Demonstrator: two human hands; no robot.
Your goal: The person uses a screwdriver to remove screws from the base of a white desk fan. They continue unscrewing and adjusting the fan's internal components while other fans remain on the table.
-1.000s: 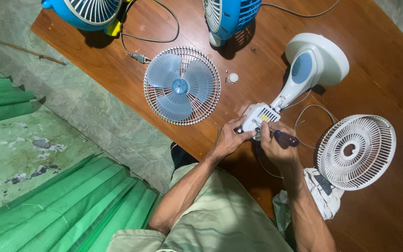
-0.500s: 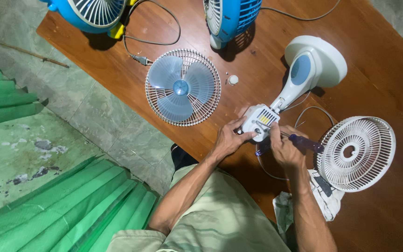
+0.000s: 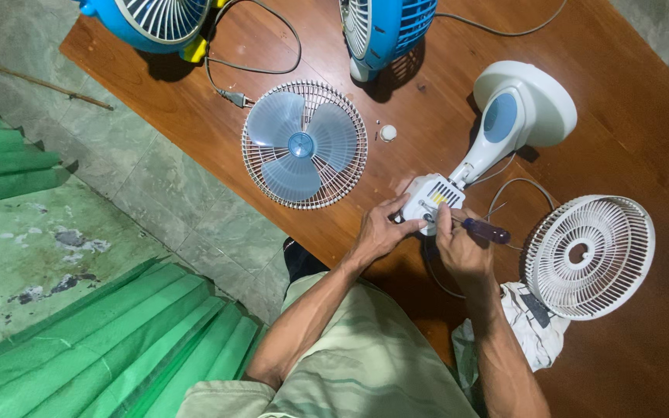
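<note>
A: What are the hands doing?

B: The left hand (image 3: 381, 232) is closed around the white motor housing (image 3: 431, 203) of a table fan, steadying it on the wooden table (image 3: 621, 93). The right hand (image 3: 458, 246) grips a purple-handled screwdriver (image 3: 483, 229), tip at the housing.

A: Which way does the fan lie?

B: On its side. Its long axis runs diagonally from the housing near the hands up and right along the neck to the round base (image 3: 532, 104).

A: How would it handle?

B: Probably light, rigid plastic that could crack; the housing looks the safest grip. A loose blade and guard (image 3: 304, 145) sits left, a white grille (image 3: 588, 256) right.
</note>
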